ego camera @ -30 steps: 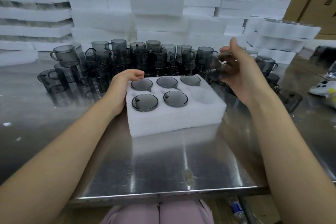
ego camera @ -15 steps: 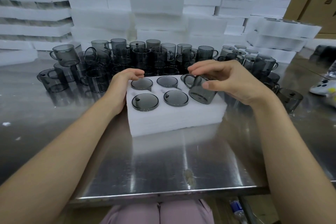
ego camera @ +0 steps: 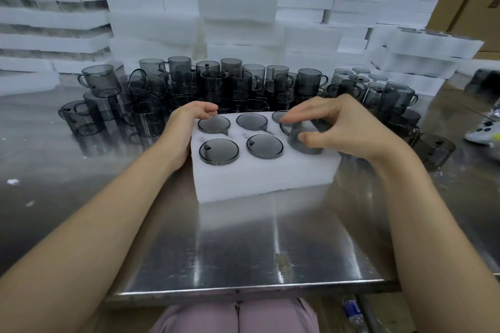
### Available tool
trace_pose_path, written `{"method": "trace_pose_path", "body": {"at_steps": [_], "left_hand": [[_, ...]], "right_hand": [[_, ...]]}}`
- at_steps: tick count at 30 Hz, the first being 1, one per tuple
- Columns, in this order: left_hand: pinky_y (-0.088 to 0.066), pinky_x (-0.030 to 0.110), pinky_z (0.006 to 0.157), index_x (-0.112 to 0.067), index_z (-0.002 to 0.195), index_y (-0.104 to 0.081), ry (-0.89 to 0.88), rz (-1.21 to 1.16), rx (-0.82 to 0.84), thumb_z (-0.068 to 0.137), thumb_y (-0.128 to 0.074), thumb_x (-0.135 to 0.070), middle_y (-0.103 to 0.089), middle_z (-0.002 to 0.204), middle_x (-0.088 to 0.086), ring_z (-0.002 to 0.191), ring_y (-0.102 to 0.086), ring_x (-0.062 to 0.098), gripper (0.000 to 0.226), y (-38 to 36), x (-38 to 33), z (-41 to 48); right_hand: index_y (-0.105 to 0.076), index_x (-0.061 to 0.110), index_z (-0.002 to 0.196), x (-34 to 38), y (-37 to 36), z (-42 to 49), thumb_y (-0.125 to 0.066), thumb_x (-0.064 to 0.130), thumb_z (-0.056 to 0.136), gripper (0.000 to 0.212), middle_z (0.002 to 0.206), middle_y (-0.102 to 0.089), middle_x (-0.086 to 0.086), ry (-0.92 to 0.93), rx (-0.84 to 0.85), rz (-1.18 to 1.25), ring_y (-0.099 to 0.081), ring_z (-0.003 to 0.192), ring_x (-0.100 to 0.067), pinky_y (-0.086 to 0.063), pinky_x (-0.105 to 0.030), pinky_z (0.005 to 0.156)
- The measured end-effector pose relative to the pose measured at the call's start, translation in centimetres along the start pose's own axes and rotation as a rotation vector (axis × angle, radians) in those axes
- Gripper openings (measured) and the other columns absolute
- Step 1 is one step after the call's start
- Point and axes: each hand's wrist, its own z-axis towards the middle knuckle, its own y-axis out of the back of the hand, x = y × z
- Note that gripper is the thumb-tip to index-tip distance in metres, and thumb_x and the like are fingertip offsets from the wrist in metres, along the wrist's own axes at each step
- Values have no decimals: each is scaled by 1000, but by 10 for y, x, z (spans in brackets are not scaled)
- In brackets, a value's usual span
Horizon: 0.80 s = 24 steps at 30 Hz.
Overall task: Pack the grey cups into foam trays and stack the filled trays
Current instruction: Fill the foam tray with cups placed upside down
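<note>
The right hand (ego camera: 349, 127) is pinching the grey cup (ego camera: 303, 140) between thumb and fingers, directly over the last free pocket, front right of the foam tray (ego camera: 265, 176) on the bench (ego camera: 243, 246); the left hand (ego camera: 186, 127) is gripping the tray's left edge

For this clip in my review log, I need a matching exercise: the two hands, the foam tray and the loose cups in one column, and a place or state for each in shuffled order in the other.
Column 1
1. left hand
2. right hand
3. foam tray
4. loose cups

Column 2
A. crowded on the table behind the tray
B. holds a grey cup at the near-right pocket
C. five pockets already filled
D. holds the tray's left edge

Pairs: 1-D, 2-B, 3-C, 4-A
</note>
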Motion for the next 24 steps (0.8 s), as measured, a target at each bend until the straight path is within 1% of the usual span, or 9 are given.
{"method": "trace_pose_path", "body": {"at_steps": [3, 5, 7, 9, 12, 14, 18, 22, 24], "left_hand": [[-52, 39, 91, -20, 85, -75, -3, 3, 4, 69, -52, -11, -72, 102, -1, 100, -66, 23, 29, 0, 0, 0], [-52, 41, 94, -21, 82, -75, -3, 3, 4, 70, -51, -10, -72, 100, -1, 99, -66, 23, 29, 1, 0, 0], [-51, 42, 95, -23, 78, -76, -1, 2, 6, 66, -52, -12, -71, 100, -1, 100, -65, 24, 29, 1, -1, 1], [-51, 41, 95, -24, 74, -76, 2, -3, 5, 61, -53, -13, -71, 99, -1, 100, -65, 24, 29, 0, -1, 1], [-51, 40, 94, -24, 73, -76, 5, -14, 8, 59, -54, -14, -72, 98, -1, 99, -65, 23, 29, 0, -1, 1], [-51, 41, 95, -23, 76, -76, -3, -10, 9, 61, -53, -13, -71, 99, -1, 99, -65, 23, 29, 0, -1, 0], [-47, 45, 101, -21, 82, -74, -19, 29, -1, 74, -49, -6, -71, 102, -1, 108, -63, 27, 31, -1, -1, 0], [-43, 47, 106, -20, 86, -73, -36, 60, -10, 78, -48, -3, -70, 102, 0, 112, -61, 27, 32, 0, -2, -1], [-42, 47, 106, -20, 86, -73, -36, 66, -10, 78, -47, -3, -70, 102, -1, 112, -61, 26, 32, -1, -3, -3]], "right_hand": [[-76, 30, 101, 0, -2, 1, -70, 3, 73, 39, 109, -69, 17, -35, 73, -36, -59, 109, 2, -43, -17, 97], [-74, 31, 107, 1, 0, 3, -73, 13, 78, 34, 115, -67, 19, -43, 98, -30, -57, 113, 3, -41, -21, 101], [-69, 30, 116, 1, -3, 3, -67, 25, 88, 28, 121, -65, 18, -7, 31, 7, -54, 119, 3, -40, -23, 104], [-68, 25, 117, -1, -6, 4, -60, 28, 93, 25, 121, -65, 16, 17, -28, 22, -52, 122, 4, -40, -23, 104], [-71, 28, 110, -5, -10, 6, -64, 37, 87, 25, 109, -66, 27, -40, 32, -23, -49, 120, 12, -35, -19, 105], [-71, 32, 107, -8, -11, 7, -63, 43, 81, 30, 109, -65, 29, -52, 62, -2, -46, 123, 11, -34, -18, 109], [-71, 28, 111, -13, -15, 6, -52, 45, 86, 36, 123, -58, 30, -30, 130, -17, -32, 135, 9, -25, -10, 110], [-63, 38, 116, -16, -12, 6, -47, 36, 95, 27, 129, -53, 30, -57, 153, -36, -27, 137, 9, -22, -18, 114], [-60, 41, 118, -16, -11, 5, -44, 33, 97, 27, 131, -50, 33, -61, 179, -57, -25, 138, 9, -20, -22, 116]]}}
